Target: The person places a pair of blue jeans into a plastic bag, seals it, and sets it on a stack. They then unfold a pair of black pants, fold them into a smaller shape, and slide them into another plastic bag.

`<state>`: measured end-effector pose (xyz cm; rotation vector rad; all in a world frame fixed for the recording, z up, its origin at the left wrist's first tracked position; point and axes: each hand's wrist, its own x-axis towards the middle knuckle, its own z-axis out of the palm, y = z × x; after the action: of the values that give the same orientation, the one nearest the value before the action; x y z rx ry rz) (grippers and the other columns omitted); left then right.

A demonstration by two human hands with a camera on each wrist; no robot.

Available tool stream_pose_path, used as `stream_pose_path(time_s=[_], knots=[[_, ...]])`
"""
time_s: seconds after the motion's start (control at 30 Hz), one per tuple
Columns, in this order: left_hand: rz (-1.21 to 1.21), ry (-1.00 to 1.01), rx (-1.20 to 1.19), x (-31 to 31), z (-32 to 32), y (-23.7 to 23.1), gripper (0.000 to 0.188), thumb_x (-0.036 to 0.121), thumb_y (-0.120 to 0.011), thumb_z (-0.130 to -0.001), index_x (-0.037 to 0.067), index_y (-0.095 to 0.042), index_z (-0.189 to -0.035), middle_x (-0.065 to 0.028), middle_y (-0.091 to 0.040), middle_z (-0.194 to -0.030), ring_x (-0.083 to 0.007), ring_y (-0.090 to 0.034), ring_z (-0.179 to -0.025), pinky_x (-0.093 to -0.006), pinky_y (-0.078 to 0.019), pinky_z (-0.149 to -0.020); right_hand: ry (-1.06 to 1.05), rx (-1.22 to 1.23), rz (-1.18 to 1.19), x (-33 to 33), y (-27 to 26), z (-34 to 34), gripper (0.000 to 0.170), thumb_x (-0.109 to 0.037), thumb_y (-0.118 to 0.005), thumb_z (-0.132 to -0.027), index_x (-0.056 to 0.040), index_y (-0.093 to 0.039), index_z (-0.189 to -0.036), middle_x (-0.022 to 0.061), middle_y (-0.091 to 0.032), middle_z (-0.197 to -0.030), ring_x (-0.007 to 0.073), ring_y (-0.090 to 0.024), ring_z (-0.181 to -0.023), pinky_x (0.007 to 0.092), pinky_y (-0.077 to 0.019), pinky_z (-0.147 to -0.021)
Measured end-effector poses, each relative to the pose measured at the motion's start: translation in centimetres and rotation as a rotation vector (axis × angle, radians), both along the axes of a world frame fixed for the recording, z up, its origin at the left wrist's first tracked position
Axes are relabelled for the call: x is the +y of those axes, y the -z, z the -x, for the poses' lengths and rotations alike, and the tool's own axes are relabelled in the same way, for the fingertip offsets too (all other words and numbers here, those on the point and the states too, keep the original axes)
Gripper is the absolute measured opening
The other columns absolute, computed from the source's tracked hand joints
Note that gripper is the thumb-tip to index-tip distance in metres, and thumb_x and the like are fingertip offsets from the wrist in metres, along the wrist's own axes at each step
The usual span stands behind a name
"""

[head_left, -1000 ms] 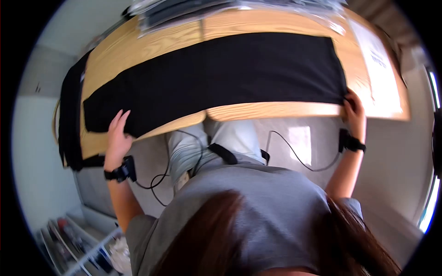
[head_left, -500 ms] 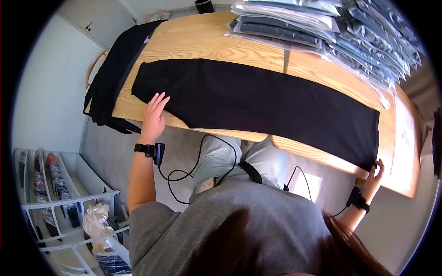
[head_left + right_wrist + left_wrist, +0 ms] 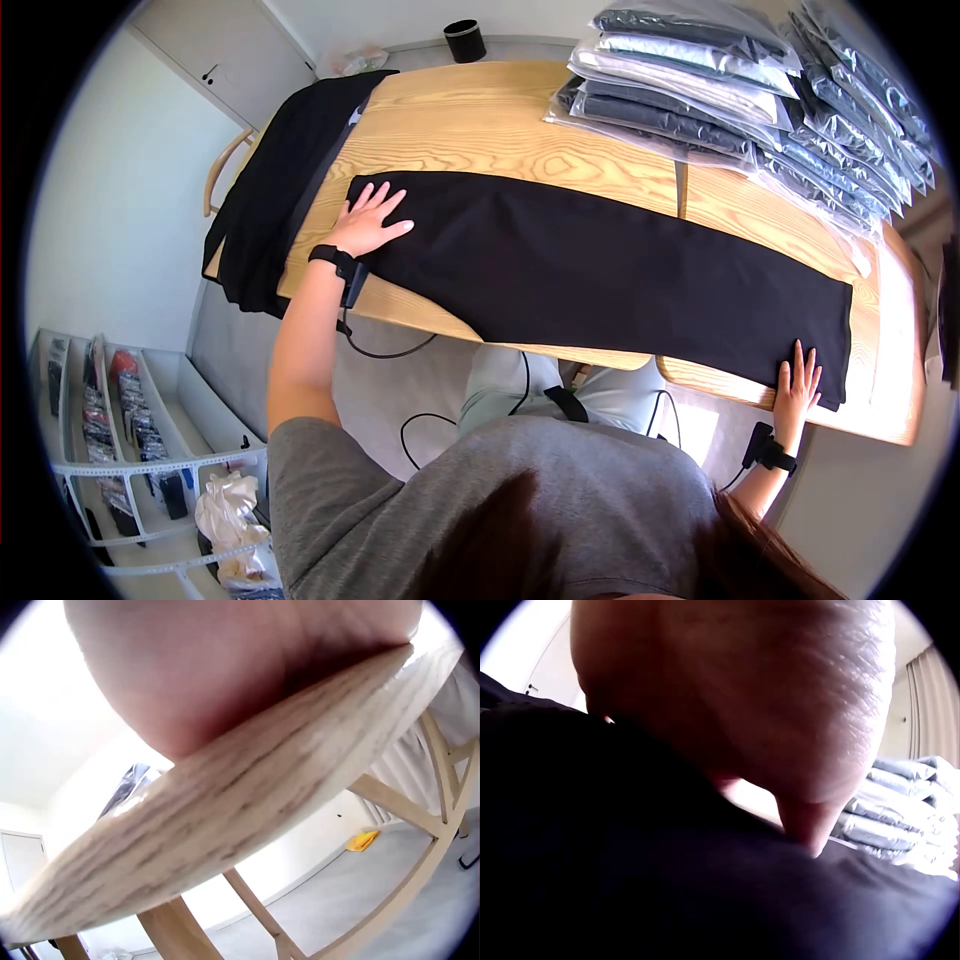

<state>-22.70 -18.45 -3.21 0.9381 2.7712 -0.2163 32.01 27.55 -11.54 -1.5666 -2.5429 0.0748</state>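
Note:
A pair of black trousers (image 3: 610, 265), folded lengthwise, lies flat along the front of the wooden table. My left hand (image 3: 368, 222) rests with spread fingers on its narrower left end. The palm arches over dark cloth in the left wrist view, with the thumb tip touching down. At the wide right end, my right hand (image 3: 795, 385) lies with straight fingers on the cloth near the front corner. In the right wrist view, the heel of that hand sits at the table's edge (image 3: 225, 802); its fingers are hidden there.
Another black garment (image 3: 285, 190) drapes over the table's left end. Stacks of clothes in clear bags (image 3: 690, 80) stand at the back right. A white sheet (image 3: 893, 320) lies at the right end. Divided storage bins (image 3: 160, 460) stand at lower left; a cable hangs near the legs.
The left hand has moved from the front edge onto the trousers' left end, fingers spreading. The right hand has gone from gripping the corner to lying flat on the cloth. The head view has shifted.

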Motion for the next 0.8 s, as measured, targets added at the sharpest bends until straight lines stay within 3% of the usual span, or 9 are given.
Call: stream_pose_path(time_s=[0.1,0.23,0.33,0.37,0.4,0.43,0.6,0.67,0.8], knots=[[-0.069,0.05,0.009,-2.3,2.8,2.1,0.076,0.061,-0.051,-0.084,0.028,-0.025,-0.147,-0.0012,-0.011,-0.157,-0.0274,-0.002,-0.145,-0.0515,-0.014,-0.113,-0.038,-0.017,0.017,0.0,-0.3,-0.3,0.049,-0.049,-0.037,-0.096,-0.0349,-0.035,-0.143,0.0027,-0.024,-0.154,0.0337,-0.015,-0.142,0.0651,-0.0058,-0.107],[-0.185,0.092,0.008,-2.7,2.8,2.3,0.07,0.054,-0.055,-0.086,0.022,-0.034,-0.144,-0.0041,-0.018,-0.155,-0.0306,-0.005,-0.144,-0.0531,-0.013,-0.112,-0.019,0.001,0.053,0.0,-0.7,-0.1,0.049,-0.049,-0.038,-0.096,-0.0355,-0.034,-0.143,0.004,-0.022,-0.154,0.0346,-0.014,-0.142,0.065,-0.0062,-0.107],[-0.41,0.266,0.166,-1.6,-1.8,0.1,0.061,0.047,-0.061,-0.084,0.016,-0.048,-0.135,-0.0082,-0.035,-0.148,-0.0309,-0.021,-0.14,-0.0543,-0.0159,-0.111,-0.137,0.089,-0.162,-2.7,-2.6,2.4,0.048,-0.027,-0.056,-0.091,-0.0228,-0.044,-0.138,0.0111,-0.045,-0.14,0.0336,-0.037,-0.132,0.0547,-0.0266,-0.106],[-0.533,0.367,0.208,-0.8,-4.4,-0.8,0.053,0.038,-0.067,-0.08,0.011,-0.057,-0.125,-0.0105,-0.048,-0.137,-0.0319,-0.036,-0.133,-0.051,-0.0248,-0.108,-0.354,0.363,-0.146,-4.7,-4.3,4.8,0.044,-0.011,-0.062,-0.085,-0.0125,-0.053,-0.129,0.0135,-0.055,-0.128,0.0326,-0.048,-0.123,0.0445,-0.0365,-0.102],[-0.69,0.46,0.15,-0.1,-6.6,-0.9,0.045,0.03,-0.07,-0.077,0.007,-0.062,-0.115,-0.0118,-0.056,-0.127,-0.0328,-0.045,-0.124,-0.0462,-0.0334,-0.104,-0.449,0.418,-0.142,-6.6,-5.2,6.8,0.038,-0.003,-0.062,-0.083,-0.0077,-0.058,-0.121,0.0144,-0.058,-0.124,0.0327,-0.051,-0.119,0.0393,-0.0393,-0.101],[-0.74,0.516,0.066,0.5,-9.4,-0.9,0.041,0.028,-0.071,-0.076,0.006,-0.065,-0.11,-0.0127,-0.059,-0.122,-0.0325,-0.049,-0.12,-0.0426,-0.0375,-0.101,-0.525,0.46,-0.069,-9.7,-6.6,9.4,0.036,-0.001,-0.061,-0.083,-0.0081,-0.06,-0.118,0.0141,-0.058,-0.124,0.0322,-0.05,-0.121,0.0414,-0.0384,-0.101],[-0.672,0.551,-0.149,2.8,-18.3,1.4,0.063,0.036,-0.073,-0.073,0.008,-0.053,-0.127,-0.0163,-0.042,-0.139,-0.0345,-0.038,-0.13,-0.048,-0.0297,-0.106,-1.009,0.38,0.198,-18.5,-8.8,18.0,0.035,-0.007,-0.069,-0.076,-0.0078,-0.064,-0.111,0.0114,-0.058,-0.125,0.0311,-0.045,-0.126,0.048,-0.0295,-0.108],[-0.652,0.495,-0.068,3.8,-19.5,2.9,0.063,0.031,-0.072,-0.074,0.009,-0.051,-0.129,-0.0171,-0.039,-0.141,-0.0346,-0.037,-0.13,-0.049,-0.0292,-0.106,-1.163,0.392,0.312,-20.1,-8.2,19.8,0.036,-0.01,-0.069,-0.077,-0.007,-0.063,-0.112,0.0136,-0.059,-0.122,0.0303,-0.052,-0.118,0.0456,-0.0354,-0.105],[-0.677,0.381,0.026,4.6,-20.2,4.3,0.062,0.015,-0.068,-0.074,0.009,-0.046,-0.132,-0.0179,-0.039,-0.14,-0.034,-0.037,-0.13,-0.0511,-0.0285,-0.106,-1.186,0.357,0.307,-21.1,-6.8,21.2,0.039,-0.009,-0.069,-0.075,-0.0061,-0.062,-0.113,0.0144,-0.06,-0.119,0.0319,-0.057,-0.111,0.0436,-0.0412,-0.1]])
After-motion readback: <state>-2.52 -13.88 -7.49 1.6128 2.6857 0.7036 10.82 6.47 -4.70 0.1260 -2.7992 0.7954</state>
